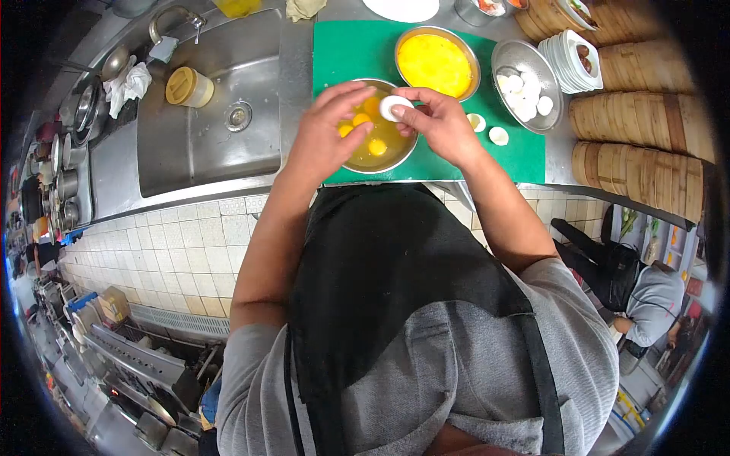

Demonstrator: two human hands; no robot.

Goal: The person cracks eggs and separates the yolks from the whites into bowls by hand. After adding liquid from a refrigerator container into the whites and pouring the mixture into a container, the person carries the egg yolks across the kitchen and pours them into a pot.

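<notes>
A metal bowl [394, 161] of clear egg liquid with several yolks stands on the green board [342, 52]. Over its right side my right hand [441, 125] pinches a white egg or shell [391, 108] between thumb and fingers. My left hand [327, 125] is above the bowl's left side, fingers spread, with nothing seen in it. Behind, a second metal bowl [435, 67] holds bright yellow egg mixture. A metal colander [544, 62] with several white eggs or shells is at the right. Two shell halves [476, 122] lie on the board near my right hand.
To the left is a steel sink [220, 152] with a faucet [176, 21] and a yellow-lidded tub [188, 87]. Stacked white plates [566, 62] and bamboo steamers [623, 118] line the right side. Another person [646, 292] is at the lower right.
</notes>
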